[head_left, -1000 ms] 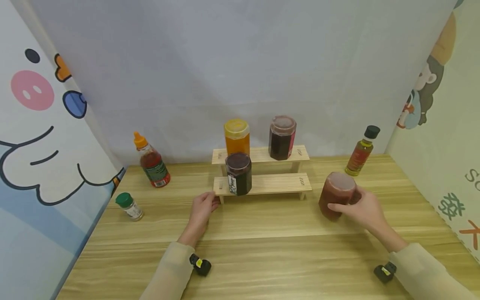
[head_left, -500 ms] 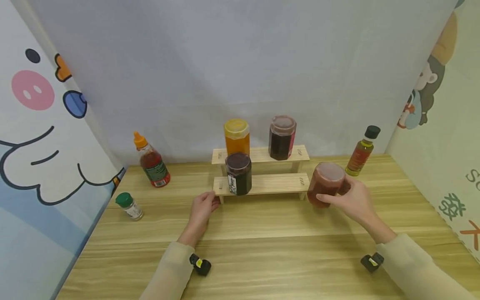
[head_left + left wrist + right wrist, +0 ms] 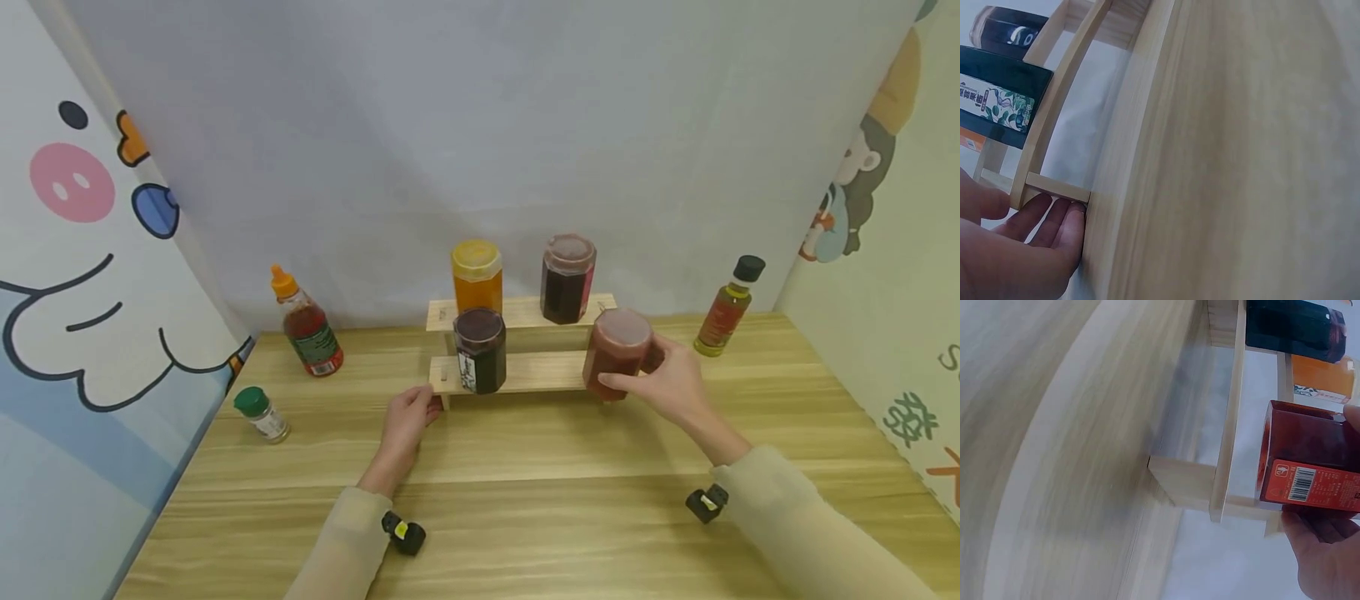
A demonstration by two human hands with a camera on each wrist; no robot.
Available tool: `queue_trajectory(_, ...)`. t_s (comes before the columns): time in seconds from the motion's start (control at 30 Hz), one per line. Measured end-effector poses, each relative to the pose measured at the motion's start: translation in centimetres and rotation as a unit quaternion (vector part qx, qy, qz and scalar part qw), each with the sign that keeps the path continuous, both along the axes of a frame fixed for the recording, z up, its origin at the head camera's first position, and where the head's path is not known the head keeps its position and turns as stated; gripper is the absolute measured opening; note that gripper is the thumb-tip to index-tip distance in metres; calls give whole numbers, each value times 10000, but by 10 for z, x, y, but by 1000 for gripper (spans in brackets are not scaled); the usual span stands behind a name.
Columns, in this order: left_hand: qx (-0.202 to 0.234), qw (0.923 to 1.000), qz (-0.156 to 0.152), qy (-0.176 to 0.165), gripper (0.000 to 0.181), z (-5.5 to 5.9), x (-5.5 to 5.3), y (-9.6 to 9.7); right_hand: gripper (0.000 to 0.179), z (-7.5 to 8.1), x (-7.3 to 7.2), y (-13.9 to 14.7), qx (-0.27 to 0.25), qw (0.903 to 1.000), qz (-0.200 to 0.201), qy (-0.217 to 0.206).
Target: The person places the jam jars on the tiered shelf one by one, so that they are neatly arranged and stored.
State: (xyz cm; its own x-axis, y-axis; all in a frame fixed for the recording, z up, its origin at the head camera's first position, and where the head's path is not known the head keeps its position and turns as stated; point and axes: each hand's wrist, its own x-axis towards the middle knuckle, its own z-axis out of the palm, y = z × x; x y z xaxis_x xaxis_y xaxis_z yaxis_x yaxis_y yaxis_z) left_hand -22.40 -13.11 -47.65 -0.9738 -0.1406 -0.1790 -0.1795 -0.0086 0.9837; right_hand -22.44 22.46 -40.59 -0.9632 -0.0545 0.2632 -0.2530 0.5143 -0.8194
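Observation:
My right hand (image 3: pixel 667 379) grips a jar of red jam (image 3: pixel 618 350) between thumb and fingers, over the right end of the lower step. In the right wrist view a gap shows between the jar's base (image 3: pixel 1266 456) and the step board (image 3: pixel 1232 419). My left hand (image 3: pixel 407 421) holds the left end of the two-step wooden rack (image 3: pixel 543 371), thumb at the board and fingers (image 3: pixel 1069 228) at the leg. A dark jar (image 3: pixel 482 354) stands on the lower step's left. Behind it on the upper step are an orange jar (image 3: pixel 477 279) and another dark jar (image 3: pixel 567 279).
A sauce bottle with an orange nozzle (image 3: pixel 309 329) and a small green-capped shaker (image 3: pixel 262 415) stand on the table's left. An oil bottle with a dark cap (image 3: pixel 727 308) stands at the back right. A pale curtain (image 3: pixel 480 125) hangs behind the rack.
My right hand has carried the red jam jar leftward and slightly back, from beside the rack to over its lower step. The left hand stays at the rack's left end.

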Motion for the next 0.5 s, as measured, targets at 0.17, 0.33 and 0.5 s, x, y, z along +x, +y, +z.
queue_trajectory(0.17,-1,10000,16,7,39,-1,-1,0,66,-2,-10,-16,-119,9998,-83,-105)
queue_trajectory(0.33,-68,10000,25,-9,39,-2,-1,0,64,-4,-17,-26,-98,9999,-104,26)
queue_trajectory(0.5,-74,10000,25,4,39,-2,-1,0,64,-5,-22,-31,-127,9998,-142,17)
